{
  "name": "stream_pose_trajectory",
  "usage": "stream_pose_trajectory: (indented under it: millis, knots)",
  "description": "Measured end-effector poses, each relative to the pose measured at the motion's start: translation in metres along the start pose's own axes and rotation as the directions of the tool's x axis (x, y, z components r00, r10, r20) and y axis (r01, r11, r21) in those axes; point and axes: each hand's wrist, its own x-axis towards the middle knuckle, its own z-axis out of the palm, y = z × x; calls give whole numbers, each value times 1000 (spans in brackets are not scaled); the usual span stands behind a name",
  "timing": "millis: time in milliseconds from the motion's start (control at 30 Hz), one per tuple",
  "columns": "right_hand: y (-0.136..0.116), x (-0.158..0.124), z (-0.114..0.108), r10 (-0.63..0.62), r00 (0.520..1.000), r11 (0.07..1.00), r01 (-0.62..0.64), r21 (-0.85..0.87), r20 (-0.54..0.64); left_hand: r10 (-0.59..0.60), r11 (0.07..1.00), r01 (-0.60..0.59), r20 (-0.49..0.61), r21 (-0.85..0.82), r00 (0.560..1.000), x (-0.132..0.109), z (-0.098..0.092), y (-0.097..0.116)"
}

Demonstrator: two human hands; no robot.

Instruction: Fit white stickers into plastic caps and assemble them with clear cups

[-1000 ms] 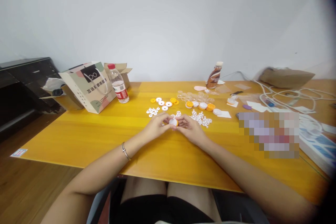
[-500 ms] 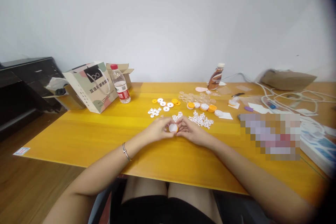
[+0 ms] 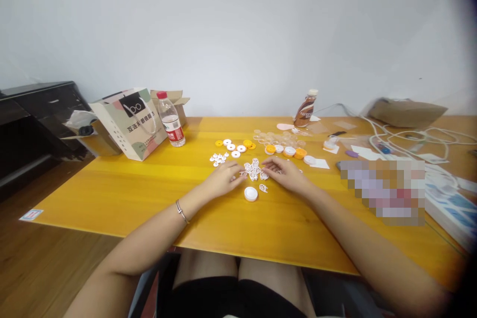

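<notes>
A round white-and-orange plastic case sits on the table in front of me, apart from both hands. Beyond it lies a pile of small white openwork pieces, and a single openwork piece has come to rest near the case. My left hand is at the pile's left side, its fingers apart and the tips by the outermost pieces. On the right side, my right hand reaches over the table with fingers stretched and partly covers more white pieces. I see nothing held in either hand.
Behind the pile are small white knobs, white and yellow rings, clear discs and several orange-white cases. A water bottle and paper bag stand left; a brown drink bottle and cables are right.
The round case has left my hands and now rests on the table. My hands have moved apart, to either side of the openwork pieces, which are now gathered nearer to me.
</notes>
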Motion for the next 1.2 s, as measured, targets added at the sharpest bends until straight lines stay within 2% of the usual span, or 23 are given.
stream_pose_trajectory:
  millis: [133,367,467,667,767,900,1067,1200]
  knots:
    - [-1,0,4,-8,1000,993,8,-116,-1,-5,995,2,29,96,1000,4,10,-10]
    - [-5,0,22,-150,989,955,149,-256,17,-19,984,11,46,180,999,8,19,-11]
    - [-5,1,13,-115,993,959,106,-264,-21,-24,981,16,38,196,999,7,20,-13]
    - [8,6,-23,6,990,959,-45,-281,-139,-22,983,17,25,182,999,6,21,-13]
    - [12,6,-32,69,994,946,-93,-309,-89,-23,985,21,11,171,1000,5,19,-11]
    - [12,4,-35,99,995,941,-88,-328,17,-9,989,10,-4,145,1000,5,18,-8]
    - [14,1,-38,175,973,921,-107,-374,152,7,993,-5,-9,117,1000,4,17,-8]
    - [14,0,-38,179,963,932,-101,-348,201,21,996,-20,-12,92,1000,3,17,-7]
